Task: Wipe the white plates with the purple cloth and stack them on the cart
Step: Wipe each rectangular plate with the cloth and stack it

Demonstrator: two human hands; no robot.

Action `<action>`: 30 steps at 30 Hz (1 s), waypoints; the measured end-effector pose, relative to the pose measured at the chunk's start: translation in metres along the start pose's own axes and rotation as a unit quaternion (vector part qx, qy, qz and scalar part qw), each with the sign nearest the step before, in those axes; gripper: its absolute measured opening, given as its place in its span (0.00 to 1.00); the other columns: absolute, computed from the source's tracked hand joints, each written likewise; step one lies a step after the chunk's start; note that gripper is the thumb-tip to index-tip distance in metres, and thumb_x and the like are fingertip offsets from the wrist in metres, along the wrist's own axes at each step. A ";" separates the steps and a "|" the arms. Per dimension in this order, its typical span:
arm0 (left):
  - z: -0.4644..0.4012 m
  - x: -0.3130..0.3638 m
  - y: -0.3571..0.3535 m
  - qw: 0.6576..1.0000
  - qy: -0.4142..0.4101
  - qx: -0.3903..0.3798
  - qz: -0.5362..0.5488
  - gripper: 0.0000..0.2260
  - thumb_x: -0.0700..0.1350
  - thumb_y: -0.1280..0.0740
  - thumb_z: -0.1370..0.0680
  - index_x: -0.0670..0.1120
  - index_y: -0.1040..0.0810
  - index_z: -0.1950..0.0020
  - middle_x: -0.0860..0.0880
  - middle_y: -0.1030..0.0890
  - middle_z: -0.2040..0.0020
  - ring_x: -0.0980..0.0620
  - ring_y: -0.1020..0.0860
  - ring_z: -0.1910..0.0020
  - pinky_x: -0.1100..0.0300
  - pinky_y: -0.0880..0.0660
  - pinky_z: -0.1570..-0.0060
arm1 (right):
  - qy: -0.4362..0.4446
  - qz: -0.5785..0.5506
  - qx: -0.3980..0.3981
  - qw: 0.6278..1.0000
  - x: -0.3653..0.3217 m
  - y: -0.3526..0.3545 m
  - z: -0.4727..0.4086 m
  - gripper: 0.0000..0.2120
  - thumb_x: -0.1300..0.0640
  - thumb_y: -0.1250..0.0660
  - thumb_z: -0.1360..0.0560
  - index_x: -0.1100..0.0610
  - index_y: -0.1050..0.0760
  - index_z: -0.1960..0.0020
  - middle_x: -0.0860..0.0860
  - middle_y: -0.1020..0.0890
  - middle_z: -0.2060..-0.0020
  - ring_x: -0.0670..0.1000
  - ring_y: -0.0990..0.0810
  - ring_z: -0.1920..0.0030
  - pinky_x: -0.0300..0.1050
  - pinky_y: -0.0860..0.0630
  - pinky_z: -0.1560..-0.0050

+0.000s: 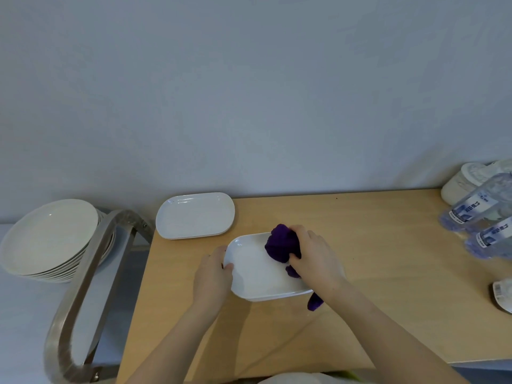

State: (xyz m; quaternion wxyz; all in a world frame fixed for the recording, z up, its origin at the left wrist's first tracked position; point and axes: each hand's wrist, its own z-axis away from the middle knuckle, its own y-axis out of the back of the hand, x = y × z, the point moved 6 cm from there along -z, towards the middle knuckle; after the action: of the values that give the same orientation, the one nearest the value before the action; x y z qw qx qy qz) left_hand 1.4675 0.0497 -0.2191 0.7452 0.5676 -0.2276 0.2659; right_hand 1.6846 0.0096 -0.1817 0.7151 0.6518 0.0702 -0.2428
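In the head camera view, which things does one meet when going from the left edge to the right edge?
Stack of round white plates → metal cart handle → rectangular white plates on the table → left hand → plate being wiped → purple cloth → right hand → water bottles.

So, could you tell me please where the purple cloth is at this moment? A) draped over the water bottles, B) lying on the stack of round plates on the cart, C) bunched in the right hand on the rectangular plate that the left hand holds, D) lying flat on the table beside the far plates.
C: the right hand grips the bunched purple cloth on the rectangular plate, whose edge the left hand holds.
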 end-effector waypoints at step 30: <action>-0.028 0.005 0.013 0.994 0.087 -0.071 -0.009 0.09 0.33 0.44 0.31 0.43 0.39 0.67 0.47 0.36 0.69 0.47 0.37 0.69 0.60 0.40 0.68 | -0.011 -0.065 0.039 0.997 -0.024 0.014 0.003 0.24 0.56 0.37 0.27 0.48 0.36 0.31 0.46 0.22 0.44 0.50 0.23 0.47 0.51 0.22 0.53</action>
State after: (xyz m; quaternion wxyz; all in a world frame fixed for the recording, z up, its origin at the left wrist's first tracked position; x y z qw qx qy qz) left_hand 1.4641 0.0807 -0.2134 0.8032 0.4898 -0.1751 0.2904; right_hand 1.6694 0.0137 -0.1587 0.6724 0.6705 0.0951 -0.2988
